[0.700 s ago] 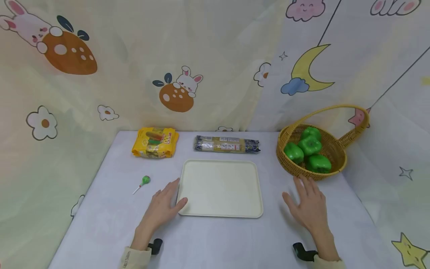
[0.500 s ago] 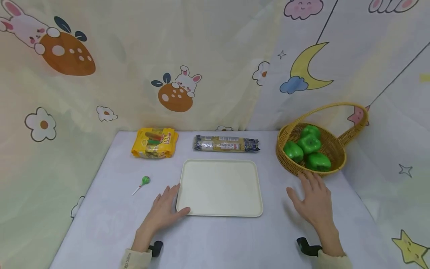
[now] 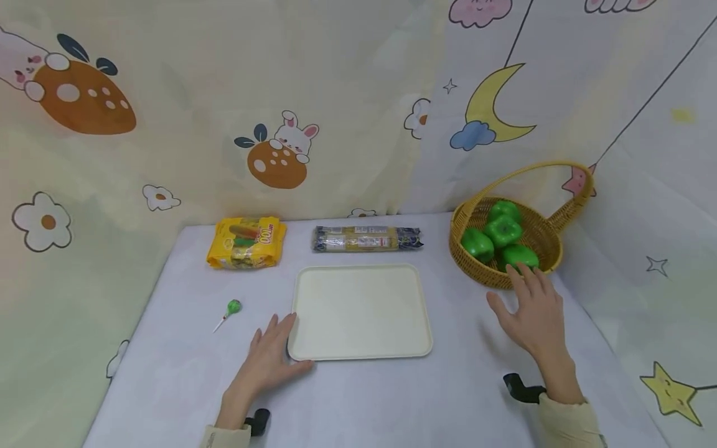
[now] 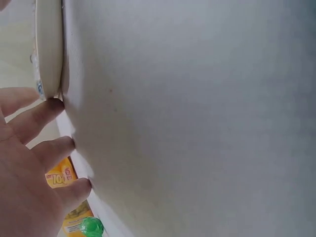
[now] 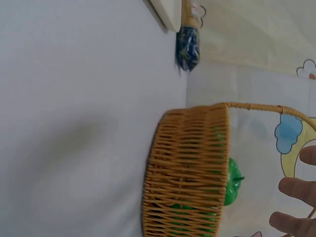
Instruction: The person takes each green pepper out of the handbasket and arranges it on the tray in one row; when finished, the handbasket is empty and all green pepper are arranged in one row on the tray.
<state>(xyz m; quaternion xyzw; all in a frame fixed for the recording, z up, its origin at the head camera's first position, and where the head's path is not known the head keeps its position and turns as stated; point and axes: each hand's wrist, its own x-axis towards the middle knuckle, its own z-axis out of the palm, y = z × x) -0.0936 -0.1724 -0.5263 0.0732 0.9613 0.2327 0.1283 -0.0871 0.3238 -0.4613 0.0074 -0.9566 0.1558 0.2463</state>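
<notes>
It looks like a small cloth-walled booth, its white-covered bench (image 3: 364, 404) backed and flanked by fabric (image 3: 358, 62) printed with cartoon rabbits (image 3: 293, 138), flowers (image 3: 48, 221) and a moon (image 3: 480, 106).

Plain cream sleeves (image 3: 568, 424) here, plus a stubby black wrist cam (image 3: 521, 389), kinda elbow-shaped, on each side.

The left hand (image 3: 267, 359) lies low, fingers spread, its thumb stretched toward the right hand (image 3: 534, 320). The right hand is raised, well apart and farther forward, fingers loosely extended, its thumb pointing out on the left hand's side.
</notes>
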